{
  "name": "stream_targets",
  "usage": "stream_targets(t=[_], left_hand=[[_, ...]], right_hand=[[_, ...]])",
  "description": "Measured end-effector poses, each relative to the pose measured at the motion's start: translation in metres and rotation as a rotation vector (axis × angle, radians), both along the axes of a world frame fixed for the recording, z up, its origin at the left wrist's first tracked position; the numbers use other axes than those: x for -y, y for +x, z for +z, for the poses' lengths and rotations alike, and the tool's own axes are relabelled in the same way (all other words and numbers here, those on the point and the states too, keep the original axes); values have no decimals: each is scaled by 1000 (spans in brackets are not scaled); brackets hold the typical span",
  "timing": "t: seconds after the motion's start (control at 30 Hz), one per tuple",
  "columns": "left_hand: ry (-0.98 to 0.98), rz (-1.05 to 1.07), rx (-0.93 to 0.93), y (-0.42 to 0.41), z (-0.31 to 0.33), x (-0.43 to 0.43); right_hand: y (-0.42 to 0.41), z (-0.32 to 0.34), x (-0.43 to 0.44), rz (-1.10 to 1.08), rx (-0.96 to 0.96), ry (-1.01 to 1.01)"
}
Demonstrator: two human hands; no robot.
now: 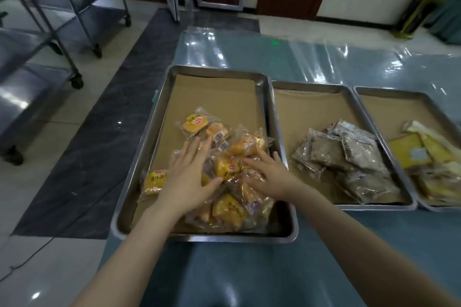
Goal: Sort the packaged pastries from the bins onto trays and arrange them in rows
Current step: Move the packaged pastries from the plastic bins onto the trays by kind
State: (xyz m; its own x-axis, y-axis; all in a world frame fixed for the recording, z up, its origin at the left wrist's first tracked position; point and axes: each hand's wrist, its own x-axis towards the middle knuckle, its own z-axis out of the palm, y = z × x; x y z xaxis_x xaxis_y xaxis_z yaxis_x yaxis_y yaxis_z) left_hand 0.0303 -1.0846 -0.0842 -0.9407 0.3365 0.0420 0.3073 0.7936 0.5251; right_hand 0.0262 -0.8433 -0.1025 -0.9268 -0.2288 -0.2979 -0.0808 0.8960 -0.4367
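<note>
— Hands first: what are they doing?
— Both reach in over the near edge of the counter (249, 269). The left hand (185, 172) and the right hand (269, 174) lie flat on the heap with fingers straight and spread. Neither grips anything.
— And the pastries?
— A loose heap of yellow packets (232, 197) fills the near half of the closest tray (139, 157), overlapping every way, with no rows yet. One packet (154, 180) lies just beside the left hand near the tray's left wall. Another (195, 124) sits at the heap's far edge.
— How will they handle?
— Light, I'd judge, and soft inside: small cakes in clear, crinkly film. The film looks glossy, so packets will likely slide over one another and over the brown paper (214, 97) lining the tray. Hard pressing could squash them. Better to pinch one packet by its sealed end, or cup it lightly by the sides.
— Room for rows?
— The far half of the paper is bare, so rows could start there.
— Further off?
— To the right, a second tray (311, 85) holds heaped grey-brown packets (349, 157). A third tray (389, 91) just beside it holds pale yellow ones (429, 157), partly cut off. Beyond the counter, metal trolleys (104, 11) stand on the floor at left.
</note>
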Motion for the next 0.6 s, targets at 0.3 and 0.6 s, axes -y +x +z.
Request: stream_targets(t=[0.3, 0.6], left_hand=[[-233, -194, -171, 64, 21, -128], [-212, -334, -296, 119, 59, -338]], right_hand=[[77, 55, -117, 21, -274, -116], [170, 90, -321, -67, -349, 25]])
